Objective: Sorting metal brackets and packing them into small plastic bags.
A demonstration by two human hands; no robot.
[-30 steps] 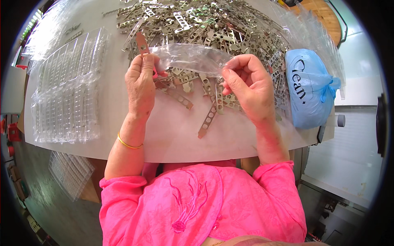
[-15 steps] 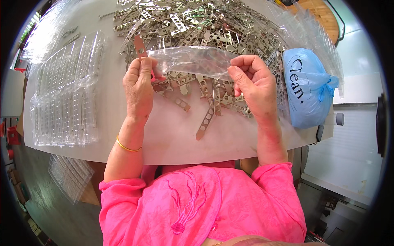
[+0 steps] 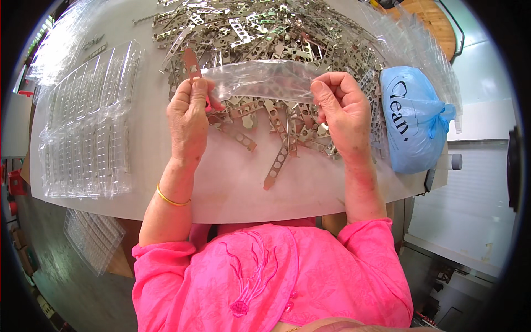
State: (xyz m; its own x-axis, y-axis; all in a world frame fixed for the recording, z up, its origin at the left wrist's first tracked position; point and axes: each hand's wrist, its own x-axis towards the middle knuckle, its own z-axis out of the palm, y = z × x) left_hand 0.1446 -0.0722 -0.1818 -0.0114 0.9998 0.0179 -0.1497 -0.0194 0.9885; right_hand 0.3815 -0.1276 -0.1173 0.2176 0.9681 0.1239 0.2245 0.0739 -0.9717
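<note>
A strip of clear plastic film (image 3: 265, 79) stretches between my hands, above a heap of flat metal strips. My left hand (image 3: 189, 113) is closed on a holed metal strip (image 3: 191, 62), which stands up past the thumb. The film's left end meets the same fingers; how it is held there is hidden. Something small and red (image 3: 208, 104) shows beside those fingers, too little of it to name. My right hand (image 3: 347, 108) pinches the film's other end between thumb and curled fingers.
The heap of holed metal strips (image 3: 260, 33) covers the far middle of the table (image 3: 232, 193). Clear plastic trays (image 3: 88, 127) are stacked at left, with more clear trays (image 3: 412, 39) at far right. A tied blue plastic bag (image 3: 415, 122) sits on the right.
Both hands keep their grip. The film's right end has drawn slightly closer into the right hand, and the film bows up a little more in the middle.
</note>
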